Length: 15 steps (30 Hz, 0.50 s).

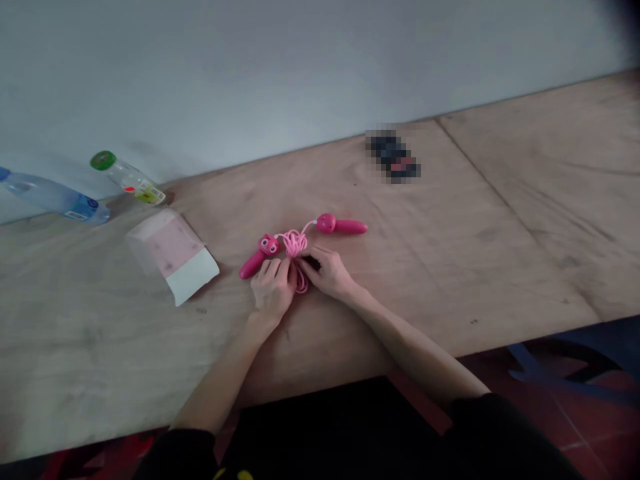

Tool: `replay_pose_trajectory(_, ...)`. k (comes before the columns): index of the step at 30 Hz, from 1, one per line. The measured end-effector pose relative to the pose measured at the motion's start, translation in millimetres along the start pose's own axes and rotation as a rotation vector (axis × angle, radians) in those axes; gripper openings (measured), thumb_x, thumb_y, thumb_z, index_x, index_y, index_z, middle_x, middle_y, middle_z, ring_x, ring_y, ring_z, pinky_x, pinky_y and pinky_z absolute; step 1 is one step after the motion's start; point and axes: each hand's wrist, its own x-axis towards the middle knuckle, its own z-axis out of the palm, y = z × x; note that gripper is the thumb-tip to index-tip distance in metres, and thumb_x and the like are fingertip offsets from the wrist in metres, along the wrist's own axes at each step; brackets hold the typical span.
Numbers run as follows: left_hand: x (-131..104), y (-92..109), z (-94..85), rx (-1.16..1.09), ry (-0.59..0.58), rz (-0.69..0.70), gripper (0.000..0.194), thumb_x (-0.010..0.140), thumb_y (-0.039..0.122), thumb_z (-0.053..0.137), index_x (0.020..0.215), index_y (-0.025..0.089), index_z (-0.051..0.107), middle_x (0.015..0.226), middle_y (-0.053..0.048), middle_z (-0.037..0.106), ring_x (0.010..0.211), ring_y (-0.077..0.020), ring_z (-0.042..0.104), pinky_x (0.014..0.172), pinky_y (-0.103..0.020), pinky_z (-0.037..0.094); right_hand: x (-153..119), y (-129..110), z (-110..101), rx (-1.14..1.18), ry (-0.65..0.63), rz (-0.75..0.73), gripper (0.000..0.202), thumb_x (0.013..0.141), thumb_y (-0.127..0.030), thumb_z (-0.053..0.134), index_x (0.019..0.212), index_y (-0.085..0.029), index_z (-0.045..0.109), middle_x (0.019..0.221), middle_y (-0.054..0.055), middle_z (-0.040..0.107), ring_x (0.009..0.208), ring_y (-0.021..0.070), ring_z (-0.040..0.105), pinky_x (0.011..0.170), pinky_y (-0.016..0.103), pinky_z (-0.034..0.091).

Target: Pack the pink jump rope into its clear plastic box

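Both your forearms reach in from dark sleeves (pixel 505 427) and converge over the tabletop (pixel 425 287), the wrists low and the backs of the hands up. Your left hand (pixel 274 285) is curled nearly closed, thumb and fingers drawn in on the pink rope (pixel 296 244). Your right hand (pixel 327 268) meets it from the other side, fingers bent and thumb arched beneath, leaving a dark gap inside the curl; its tips are at the rope, but you cannot tell from here which strand, if any, they pinch.

The rope lies on the tabletop in front of you, gathered into a narrow bundle: lower loops between your hands, a fuller clump just beyond. Expect it to be light, soft and springy, with smooth strands likely to slide over one another and fan out if let go. The narrow waist between your fingertips looks the best place to hold.

Past your left knuckles lies one handle (pixel 254 263) with a big-eyed head, and farther out to the right the other handle (pixel 350 227). Both look like rigid, smooth plastic, hardly fragile; take either by its plain grip, since tugging the cord could drag the coils loose.
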Motion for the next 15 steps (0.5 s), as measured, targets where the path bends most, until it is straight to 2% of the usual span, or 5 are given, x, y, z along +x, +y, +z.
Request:
replay_pose_trajectory(3,1,2,1.3,-0.12,0.037,-0.044,0.026,0.108,0.027,0.058,0.099,0.016,0.081,0.076,-0.006,0.074,0.072,-0.0194,0.067,0.069,-0.033,0.051,-1,-2,1,0.001,0.021,0.05,0.017,0.1,-0.017,0.062,0.107,-0.021,0.078,0.103,0.006,0.082,0.092,0.0208,0.078,0.087,0.031,0.06)
replay_pose_trajectory(9,2,6,0.4,-0.402,-0.012,-0.217,0.021,0.108,0.026,0.061,0.109,0.018,0.08,0.087,-0.006,0.076,0.081,-0.019,0.07,0.081,-0.033,0.059,2,-7,0,-0.002,0.009,0.181,0.021,0.1,-0.02,0.065,0.109,-0.022,0.083,0.105,0.004,0.086,0.093,0.0221,0.08,0.086,0.031,0.06)
replay_pose_trajectory(15,-1,4,1.3,-0.438,-0.047,-0.204,0.019,0.106,0.025,0.064,0.105,0.017,0.081,0.08,-0.005,0.072,0.076,-0.0193,0.066,0.075,-0.033,0.056,5,-13,-7,0.044,-0.013,0.209,0.026,0.101,-0.023,0.06,0.107,-0.021,0.085,0.102,0.004,0.086,0.091,0.0231,0.08,0.084,0.032,0.061)
